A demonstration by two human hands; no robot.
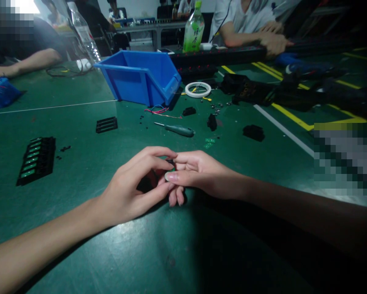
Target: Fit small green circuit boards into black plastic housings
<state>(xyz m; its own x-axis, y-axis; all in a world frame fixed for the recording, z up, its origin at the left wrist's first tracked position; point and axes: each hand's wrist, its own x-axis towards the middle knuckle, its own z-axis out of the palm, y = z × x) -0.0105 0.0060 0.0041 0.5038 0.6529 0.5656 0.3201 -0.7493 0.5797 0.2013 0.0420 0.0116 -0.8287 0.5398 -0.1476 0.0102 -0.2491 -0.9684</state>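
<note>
My left hand [137, 181] and my right hand [203, 173] meet over the near middle of the table. Between their closed fingertips is a small black-and-green part [170, 162], mostly hidden by the fingers. Beyond them lies a screwdriver [179, 130] with a dark green handle. Small green circuit boards [210, 141] rest past my right hand. To the left, a black tray [38, 159] carries a row of green boards, with tiny black bits [63, 151] beside it. A black slotted frame [106, 124] lies farther back.
A blue bin [134, 83] stands at the back, near a roll of white tape [198, 90], loose wires [159, 110] and scattered screws [215, 109]. Black parts [253, 132] lie to the right. Two bottles, one green [194, 30], stand behind. Other people sit across the table.
</note>
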